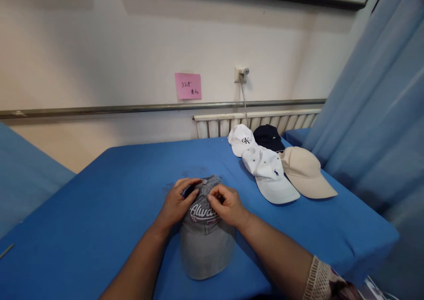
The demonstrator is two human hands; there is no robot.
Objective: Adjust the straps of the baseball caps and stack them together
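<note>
A grey baseball cap (205, 249) with white embroidered lettering lies on the blue-covered table (115, 216), its brim pointing towards me. My left hand (179, 203) grips the left side of the crown, thumb on the front panel and fingers over the top. On the other side of the crown, my right hand (228, 205) has curled fingers, with thumb and forefinger pinching the fabric near the top button. Part of the lettering is hidden behind my right hand.
To the right are a white cap with black letters (240, 141), a black cap (267, 136), a white cap with a small dark logo (273, 176) and a beige cap (303, 172). A radiator (218, 125) stands behind the table. Blue curtains (367, 92) hang at right.
</note>
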